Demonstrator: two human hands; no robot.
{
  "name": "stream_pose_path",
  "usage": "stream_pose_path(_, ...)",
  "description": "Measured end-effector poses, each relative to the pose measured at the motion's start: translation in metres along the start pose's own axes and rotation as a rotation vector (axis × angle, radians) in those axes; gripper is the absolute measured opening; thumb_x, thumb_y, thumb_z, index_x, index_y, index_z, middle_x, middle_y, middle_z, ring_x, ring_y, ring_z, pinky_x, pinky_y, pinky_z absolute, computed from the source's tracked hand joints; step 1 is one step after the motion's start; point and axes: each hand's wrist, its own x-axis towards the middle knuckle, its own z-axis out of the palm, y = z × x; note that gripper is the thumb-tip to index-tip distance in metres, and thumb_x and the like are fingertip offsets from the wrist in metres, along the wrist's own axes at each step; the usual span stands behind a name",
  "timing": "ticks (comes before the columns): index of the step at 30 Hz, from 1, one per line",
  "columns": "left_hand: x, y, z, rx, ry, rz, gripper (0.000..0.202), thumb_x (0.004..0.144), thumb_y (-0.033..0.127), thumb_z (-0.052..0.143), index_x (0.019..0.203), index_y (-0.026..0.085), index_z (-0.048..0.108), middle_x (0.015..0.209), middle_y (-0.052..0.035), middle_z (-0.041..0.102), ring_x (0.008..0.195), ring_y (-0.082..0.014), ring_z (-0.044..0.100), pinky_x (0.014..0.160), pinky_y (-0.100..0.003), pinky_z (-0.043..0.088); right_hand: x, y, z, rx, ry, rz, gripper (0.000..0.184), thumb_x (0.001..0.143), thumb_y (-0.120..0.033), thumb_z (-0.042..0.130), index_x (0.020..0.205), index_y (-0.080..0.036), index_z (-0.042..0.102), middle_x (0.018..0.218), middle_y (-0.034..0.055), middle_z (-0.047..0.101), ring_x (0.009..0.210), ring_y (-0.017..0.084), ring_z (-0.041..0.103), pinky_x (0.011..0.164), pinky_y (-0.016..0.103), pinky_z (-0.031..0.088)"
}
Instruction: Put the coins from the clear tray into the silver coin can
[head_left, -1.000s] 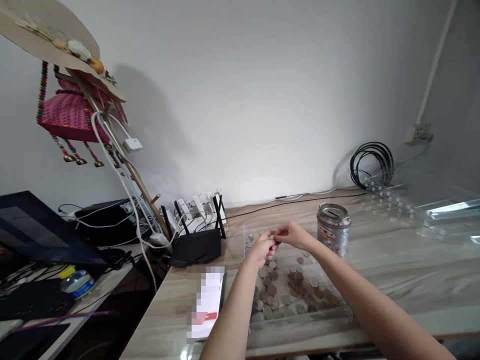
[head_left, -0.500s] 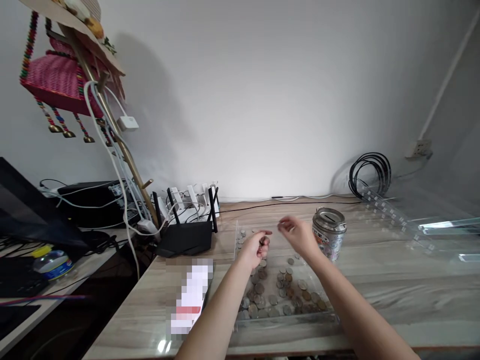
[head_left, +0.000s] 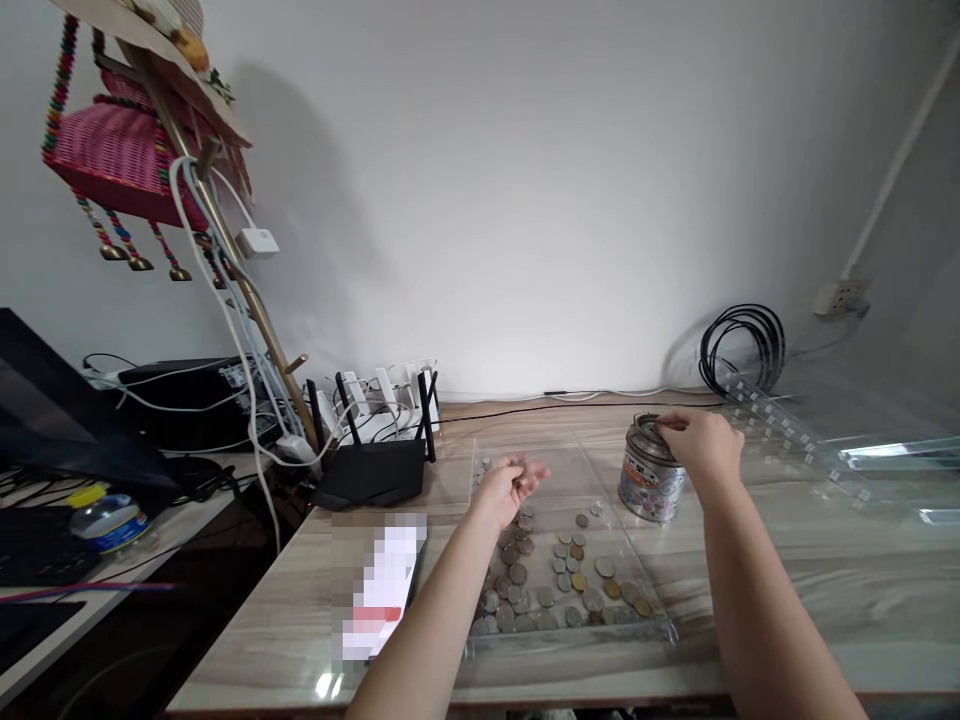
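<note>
My left hand is held palm up above the clear plastic tray, its fingers partly curled around some coins. Silver and brass-coloured coins lie scattered over the near part of the tray, with a few at its far left. To the right of the tray stands a metal tin with a printed side and a slot in its lid. My right hand is over the lid, fingertips pinched together at the slot. Whatever is between those fingertips is too small to make out.
Left of the tray lies a phone with a blurred screen. A black router stands behind it near a pole hung with cables. Clear acrylic panels and a coiled black cable are at the right. A bottle stands far left.
My right hand has moved right, from beside my left hand to the top of the tin. My left hand stays over the tray, its fingers a little more opened around the coins.
</note>
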Motion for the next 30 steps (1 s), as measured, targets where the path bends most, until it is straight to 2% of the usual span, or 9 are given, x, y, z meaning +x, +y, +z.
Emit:
stream_pose_path(4,0.0,0.0,-0.002,0.168,-0.06,-0.008,0.006,0.072,0.007,0.048,0.07,0.012,0.046,0.083,-0.013,0.063,0.058,-0.01,0.06,0.034,-0.01,0.031,-0.007,-0.012,-0.005,-0.011,0.148,-0.063,0.024,0.067,-0.029,0.046,0.077,-0.022,0.066,0.081,0.0079,0.062,0.084,0.026,0.047,0.072,0.04,0.029)
stream_pose_path(7,0.003,-0.001,-0.003,0.286,-0.095,-0.008,0.007,0.069,0.014,0.054,0.068,0.013,0.047,0.071,-0.0088,0.063,0.041,-0.0039,0.049,0.029,-0.012,0.02,-0.023,-0.039,0.0,0.135,0.198,-0.242,0.027,0.073,-0.027,0.041,0.086,-0.02,0.063,0.088,0.0086,0.061,0.085,0.022,0.048,0.075,0.035,0.031)
stream_pose_path(10,0.005,-0.002,-0.004,0.331,-0.07,0.02,0.012,0.068,0.022,0.056,0.068,0.014,0.048,0.049,0.0021,0.052,0.029,0.0001,0.027,0.03,-0.015,0.008,-0.049,-0.071,0.021,0.319,-0.145,-0.442,0.025,0.074,-0.03,0.042,0.085,-0.021,0.063,0.081,0.0056,0.062,0.073,0.017,0.051,0.066,0.027,0.036)
stream_pose_path(13,0.004,-0.002,-0.004,0.37,-0.055,0.059,0.011,0.069,0.025,0.053,0.073,0.016,0.048,0.041,0.0092,0.035,0.028,0.0001,0.018,0.033,-0.016,0.004,-0.074,-0.092,0.05,0.403,-0.492,-0.498,0.023,0.072,-0.034,0.046,0.08,-0.021,0.063,0.068,0.0024,0.061,0.058,0.013,0.049,0.055,0.024,0.034)
stream_pose_path(17,-0.001,0.001,-0.001,0.447,-0.085,0.053,0.023,0.069,0.018,0.044,0.091,0.019,0.044,0.045,0.0099,0.032,0.031,-0.0011,0.02,0.035,-0.014,0.006,-0.085,-0.096,0.073,0.657,-0.779,-0.479,0.022,0.071,-0.027,0.042,0.066,-0.017,0.061,0.056,-0.0009,0.056,0.051,0.009,0.044,0.048,0.021,0.031)
stream_pose_path(20,-0.003,0.001,0.002,0.503,-0.136,0.031,0.033,0.068,0.015,0.039,0.1,0.021,0.041,0.047,0.0091,0.035,0.032,-0.0017,0.022,0.036,-0.014,0.008,-0.079,-0.091,0.076,0.828,-0.906,-0.344,0.019,0.066,-0.024,0.046,0.074,-0.015,0.061,0.058,-0.0015,0.056,0.05,0.008,0.044,0.043,0.018,0.03)
stream_pose_path(24,-0.004,-0.002,0.006,0.586,-0.095,0.082,0.038,0.069,0.016,0.04,0.106,0.022,0.041,0.047,0.0082,0.038,0.032,-0.0021,0.023,0.035,-0.015,0.01,-0.074,-0.087,0.075,0.954,-0.918,-0.171,0.032,0.065,-0.021,0.045,0.093,-0.016,0.06,0.071,0.0017,0.062,0.06,0.011,0.051,0.041,0.018,0.033)
stream_pose_path(28,-0.005,-0.004,0.007,0.608,-0.077,0.079,0.039,0.071,0.02,0.044,0.111,0.023,0.041,0.047,0.0071,0.04,0.033,-0.0027,0.027,0.035,-0.015,0.011,-0.074,-0.089,0.075,0.959,-0.85,-0.293,0.023,0.069,-0.029,0.048,0.078,-0.014,0.063,0.066,0.0037,0.063,0.064,0.014,0.055,0.054,0.023,0.04)
stream_pose_path(30,-0.005,-0.004,0.006,0.574,-0.104,0.008,0.035,0.072,0.025,0.046,0.106,0.023,0.044,0.048,0.007,0.04,0.032,-0.0015,0.024,0.035,-0.014,0.009,-0.072,-0.09,0.069,0.884,-0.734,-0.327,0.021,0.069,-0.03,0.049,0.072,-0.015,0.063,0.065,0.0041,0.063,0.062,0.014,0.055,0.06,0.025,0.041)
